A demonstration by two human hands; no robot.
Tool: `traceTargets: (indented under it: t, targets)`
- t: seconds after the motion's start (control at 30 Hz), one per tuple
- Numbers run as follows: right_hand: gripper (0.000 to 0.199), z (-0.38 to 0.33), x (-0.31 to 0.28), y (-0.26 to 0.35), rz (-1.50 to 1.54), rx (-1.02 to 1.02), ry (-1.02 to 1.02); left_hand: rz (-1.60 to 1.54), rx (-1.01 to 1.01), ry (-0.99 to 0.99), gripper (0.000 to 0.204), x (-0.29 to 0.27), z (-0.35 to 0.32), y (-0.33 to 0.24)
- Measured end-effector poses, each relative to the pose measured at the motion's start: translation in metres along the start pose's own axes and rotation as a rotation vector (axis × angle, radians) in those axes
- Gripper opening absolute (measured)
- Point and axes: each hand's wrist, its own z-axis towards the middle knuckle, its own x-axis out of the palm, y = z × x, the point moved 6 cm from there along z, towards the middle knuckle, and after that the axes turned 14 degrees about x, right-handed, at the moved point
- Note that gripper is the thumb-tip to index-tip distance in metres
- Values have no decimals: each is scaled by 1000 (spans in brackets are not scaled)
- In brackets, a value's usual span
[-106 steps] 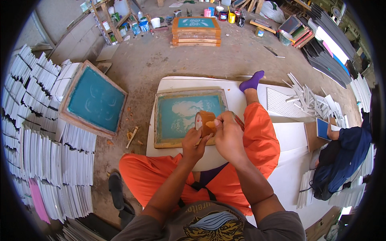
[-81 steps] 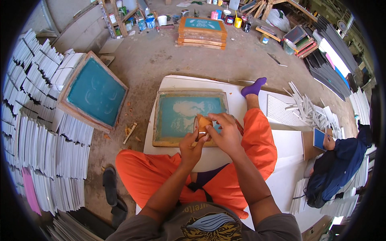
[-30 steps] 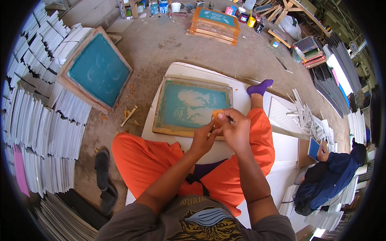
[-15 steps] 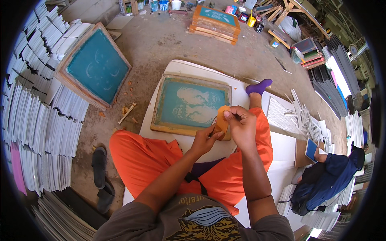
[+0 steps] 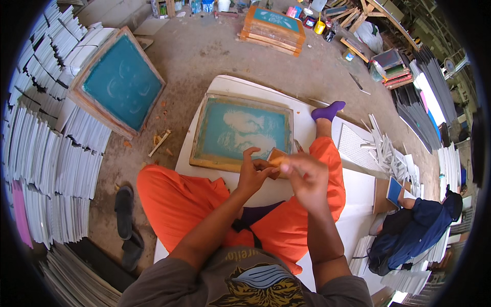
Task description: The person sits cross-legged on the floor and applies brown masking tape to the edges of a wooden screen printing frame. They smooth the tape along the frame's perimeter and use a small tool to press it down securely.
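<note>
Head view: bare left hand (image 5: 252,175) and right hand (image 5: 310,179) meet at a brown tape roll (image 5: 276,154), near the closest right corner of a framed teal screen (image 5: 245,133).

The left hand pinches the tape between thumb and fingers, its index finger raised apart. The right hand, blurred, curls beside an orange strip (image 5: 279,161) at the roll; whether it grips cannot be told. The screen lies flat on a white sheet (image 5: 255,92), in front of orange trousers (image 5: 184,199). With so slight a pinch, the roll could slip onto the screen; a slack strip could fold and stick to itself.
</note>
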Motion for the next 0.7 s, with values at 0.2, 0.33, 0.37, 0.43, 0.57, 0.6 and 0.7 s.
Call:
traceTargets:
  t: [0.2, 0.33, 0.37, 0.43, 0.57, 0.6, 0.7]
  targets:
    - [24, -39, 6, 26, -178, -309, 59, 220, 336, 261, 46, -5, 2, -52]
    - [28, -47, 4, 45, -238, -441, -35, 267, 512, 400, 36, -1, 2, -76]
    - [27, -48, 5, 49, -234, -445, -57, 232, 465, 416, 34, -3, 2, -76]
    - [21, -37, 0, 47, -188, -360, -72, 154, 360, 455, 30, -2, -3, -75]
    - [12, 31, -7, 21, -98, -24, -117, -157, -192, 378, 19, 4, -16, -64]
    - [15, 50, -6, 10, -74, 29, -114, -167, -197, 389, 18, -1, -16, -60]
    - [22, 100, 12, -19, -121, 138, -25, -355, -290, 272, 22, -9, -21, -48]
